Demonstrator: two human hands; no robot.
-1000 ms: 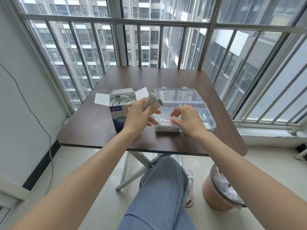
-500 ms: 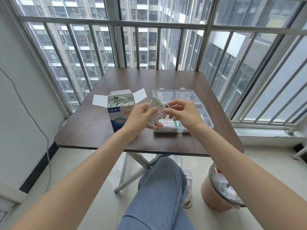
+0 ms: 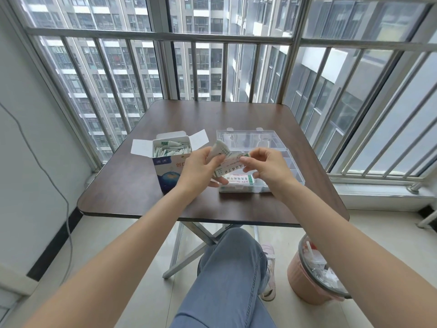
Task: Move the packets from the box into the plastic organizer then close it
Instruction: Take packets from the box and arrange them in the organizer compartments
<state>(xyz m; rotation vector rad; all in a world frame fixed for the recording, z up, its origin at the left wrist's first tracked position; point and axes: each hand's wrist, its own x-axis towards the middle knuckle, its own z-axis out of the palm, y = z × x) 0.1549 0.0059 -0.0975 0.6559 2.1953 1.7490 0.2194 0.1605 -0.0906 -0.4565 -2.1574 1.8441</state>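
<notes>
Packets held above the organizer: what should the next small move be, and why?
Probably the right hand draws the packet it pinches free of the stack the left hand grips, then lowers it into the plastic organizer. The organizer lies open right beneath, one packet already sits in its near compartment, and the box still holds more.

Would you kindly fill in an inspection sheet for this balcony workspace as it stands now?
Surface: dark brown folding table, by the window bars.
Job's things: open box with packets inside; clear organizer, lid open, one packet in the near compartment.
Clutter: nothing seen on the table.
Grips: left hand holds a bunch of packets; right hand pinches one packet's end.
Cables: grey cable down the left wall.
Surroundings: pink waste bin on the floor, tower blocks outside.
</notes>
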